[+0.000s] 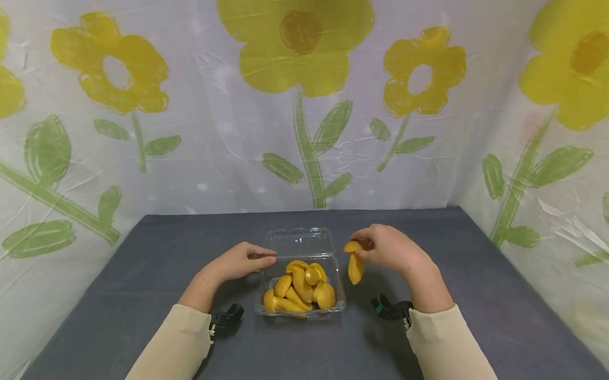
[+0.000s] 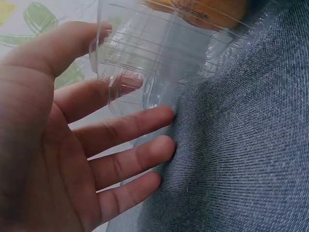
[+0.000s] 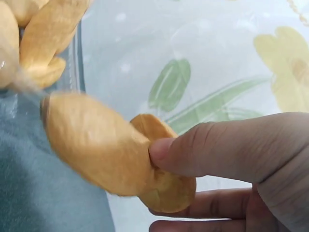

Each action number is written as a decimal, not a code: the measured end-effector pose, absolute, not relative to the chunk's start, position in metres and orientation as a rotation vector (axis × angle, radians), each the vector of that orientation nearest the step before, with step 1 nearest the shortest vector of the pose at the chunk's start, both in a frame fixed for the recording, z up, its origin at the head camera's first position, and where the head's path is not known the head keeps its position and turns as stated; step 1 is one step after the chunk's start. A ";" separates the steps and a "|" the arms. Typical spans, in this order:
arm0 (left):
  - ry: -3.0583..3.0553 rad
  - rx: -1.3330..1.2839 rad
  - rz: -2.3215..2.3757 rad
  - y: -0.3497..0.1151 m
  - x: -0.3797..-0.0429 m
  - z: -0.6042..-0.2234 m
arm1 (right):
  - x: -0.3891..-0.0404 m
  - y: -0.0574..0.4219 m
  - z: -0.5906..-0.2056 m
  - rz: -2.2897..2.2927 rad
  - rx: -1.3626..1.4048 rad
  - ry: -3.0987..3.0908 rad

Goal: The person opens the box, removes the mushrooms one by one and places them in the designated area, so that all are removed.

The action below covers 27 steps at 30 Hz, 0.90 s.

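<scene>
A clear plastic clamshell box (image 1: pixel 342 306) lies with its lid (image 1: pixel 302 243) folded back, and several yellow-orange mushrooms (image 1: pixel 301 285) are piled in it. My left hand (image 1: pixel 239 262) is at the box's left side, thumb and index fingertips right at the rim near the hinge. In the left wrist view, the other fingers of the left hand (image 2: pixel 91 130) stretch out loosely below the plastic. To the right of the box, my right hand (image 1: pixel 390 248) pinches one mushroom (image 1: pixel 355 269) near its cap, the stem hanging down. The right wrist view has this mushroom (image 3: pixel 94 145) close up, slightly blurred.
The box stands on a dark grey cloth-covered table (image 1: pixel 298 357). Behind and at the sides hangs a pale curtain (image 1: pixel 209 170) printed with yellow flowers. A black wrist strap (image 1: pixel 227 316) sits on the left wrist and another strap (image 1: pixel 391 308) on the right.
</scene>
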<state>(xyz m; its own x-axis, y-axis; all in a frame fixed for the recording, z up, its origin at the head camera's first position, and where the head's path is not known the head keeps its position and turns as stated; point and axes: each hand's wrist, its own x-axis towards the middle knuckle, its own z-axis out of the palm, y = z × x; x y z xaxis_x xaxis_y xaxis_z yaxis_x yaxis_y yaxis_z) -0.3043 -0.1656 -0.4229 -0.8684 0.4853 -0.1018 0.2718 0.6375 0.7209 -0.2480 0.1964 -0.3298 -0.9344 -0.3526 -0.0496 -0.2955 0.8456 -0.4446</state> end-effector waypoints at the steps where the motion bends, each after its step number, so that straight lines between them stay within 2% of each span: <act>1: 2.574 0.607 1.065 -0.166 -0.304 -0.423 | -0.250 0.197 -0.331 -0.657 -0.501 2.897; 17: 2.578 0.602 1.071 -0.163 -0.303 -0.423 | -0.277 0.213 -0.375 -0.663 -0.480 2.928; 27: 2.590 0.638 1.047 -0.165 -0.301 -0.422 | -0.289 0.197 -0.400 -0.561 -0.453 3.049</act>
